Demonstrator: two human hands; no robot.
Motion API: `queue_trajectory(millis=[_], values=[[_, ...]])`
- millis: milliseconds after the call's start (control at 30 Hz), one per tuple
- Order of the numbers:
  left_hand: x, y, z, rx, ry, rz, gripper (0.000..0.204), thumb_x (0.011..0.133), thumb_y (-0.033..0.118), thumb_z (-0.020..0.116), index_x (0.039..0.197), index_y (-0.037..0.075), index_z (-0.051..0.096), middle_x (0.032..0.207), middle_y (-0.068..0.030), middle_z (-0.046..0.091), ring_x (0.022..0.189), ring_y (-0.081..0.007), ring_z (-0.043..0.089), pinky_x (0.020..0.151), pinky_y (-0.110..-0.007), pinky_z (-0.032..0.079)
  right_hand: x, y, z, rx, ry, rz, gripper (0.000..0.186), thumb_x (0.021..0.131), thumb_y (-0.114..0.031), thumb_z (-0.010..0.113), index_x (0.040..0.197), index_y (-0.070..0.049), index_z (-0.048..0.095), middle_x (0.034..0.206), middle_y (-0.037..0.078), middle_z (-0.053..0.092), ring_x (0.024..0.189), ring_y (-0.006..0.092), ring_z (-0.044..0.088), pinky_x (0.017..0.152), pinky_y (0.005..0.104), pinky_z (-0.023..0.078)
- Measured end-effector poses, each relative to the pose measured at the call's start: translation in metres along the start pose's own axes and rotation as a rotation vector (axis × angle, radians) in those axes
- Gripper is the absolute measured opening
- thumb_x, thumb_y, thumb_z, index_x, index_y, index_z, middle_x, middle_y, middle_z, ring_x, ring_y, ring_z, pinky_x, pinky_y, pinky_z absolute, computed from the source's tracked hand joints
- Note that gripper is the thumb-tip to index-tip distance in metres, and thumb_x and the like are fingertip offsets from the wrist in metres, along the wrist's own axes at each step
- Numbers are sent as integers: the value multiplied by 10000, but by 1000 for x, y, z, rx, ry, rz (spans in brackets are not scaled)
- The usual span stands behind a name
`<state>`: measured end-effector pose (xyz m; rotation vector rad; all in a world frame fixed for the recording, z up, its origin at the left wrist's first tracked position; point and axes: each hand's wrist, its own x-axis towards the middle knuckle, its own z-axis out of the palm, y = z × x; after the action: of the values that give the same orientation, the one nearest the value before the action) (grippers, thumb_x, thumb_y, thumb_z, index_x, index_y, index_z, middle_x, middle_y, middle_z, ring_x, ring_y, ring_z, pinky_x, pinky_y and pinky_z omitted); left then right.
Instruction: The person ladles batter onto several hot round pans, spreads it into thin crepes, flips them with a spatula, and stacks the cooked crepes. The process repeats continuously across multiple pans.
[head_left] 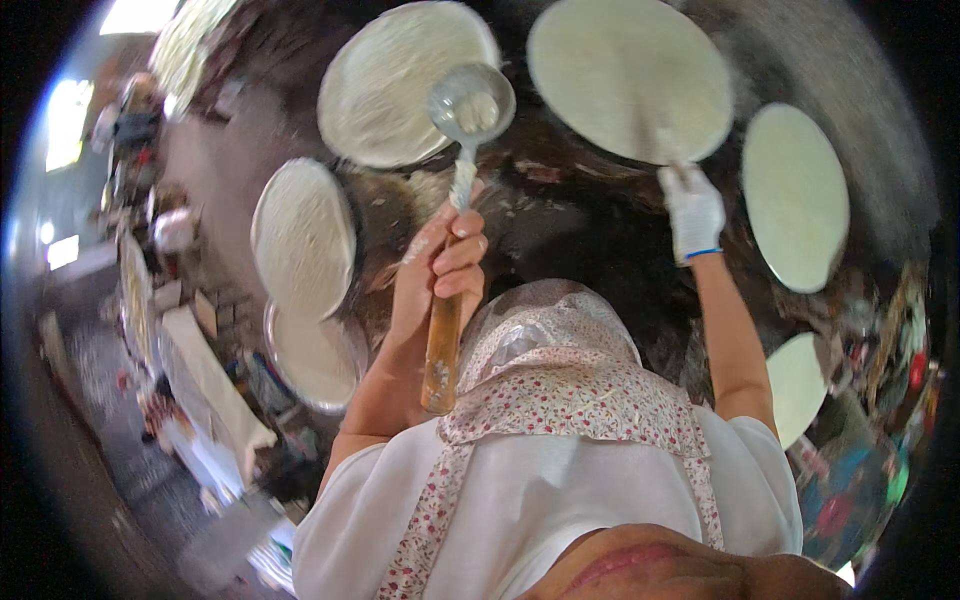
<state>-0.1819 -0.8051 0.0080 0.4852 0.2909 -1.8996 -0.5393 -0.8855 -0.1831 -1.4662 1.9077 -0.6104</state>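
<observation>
My left hand (445,258) grips the wooden handle (442,355) of a metal ladle (470,100), raised in front of me with white batter in its bowl and along its neck. My right hand (690,213), in a white glove, is at the near rim of a round batter-covered plate (628,75) at top right, its fingers closed; what they hold is blurred. Another round plate (385,85) with a rough white layer lies behind the ladle. More white rounds sit at left (300,235) and right (795,200).
A lower-left round pan (315,355) and a lower-right one (795,385) also carry pale layers. Dark, stained surfaces surround them. At far left are a long pale board (210,380) and assorted clutter. A colourful round object (840,480) stands at lower right.
</observation>
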Motion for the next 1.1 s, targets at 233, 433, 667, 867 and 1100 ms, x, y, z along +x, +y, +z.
queue_trajectory(millis=[233,433,667,867,1100], values=[[-95,34,-66,-268,22,46,428,1164,201,417,1514,-43,410,969,-32,433,649,-62,401,442,-206,437,-10,-5,22,28,-32,-180,502,1000,-369,675,1462,-178,629,1265,144,750,1137,314,729,945,357,540],[-158,103,-119,-307,-41,28,438,1172,229,388,1527,-28,415,973,-14,430,644,-62,395,461,-212,440,-66,-2,87,-141,243,-167,603,1003,-268,665,1564,-114,503,1322,225,706,1114,344,728,990,402,544],[-264,170,-162,-336,-141,306,479,1173,175,334,1581,-61,245,983,-68,418,657,-93,453,466,-248,486,-182,-180,222,446,-318,-408,556,1018,43,597,1558,-55,506,1524,79,521,1280,179,470,1087,302,382],[-345,175,-205,-394,-89,676,520,1168,147,348,1617,-60,189,968,-60,412,637,-79,434,440,-225,462,-155,-289,320,74,-198,-1000,393,966,-117,715,1316,-290,759,927,136,623,764,282,655,724,355,553],[-390,128,-233,-517,23,898,531,1167,130,326,1639,-57,170,969,-52,401,631,-74,411,430,-216,446,-82,-322,375,-514,-161,-1063,456,929,-138,712,1379,-189,664,1134,152,671,1108,317,674,912,424,539]])
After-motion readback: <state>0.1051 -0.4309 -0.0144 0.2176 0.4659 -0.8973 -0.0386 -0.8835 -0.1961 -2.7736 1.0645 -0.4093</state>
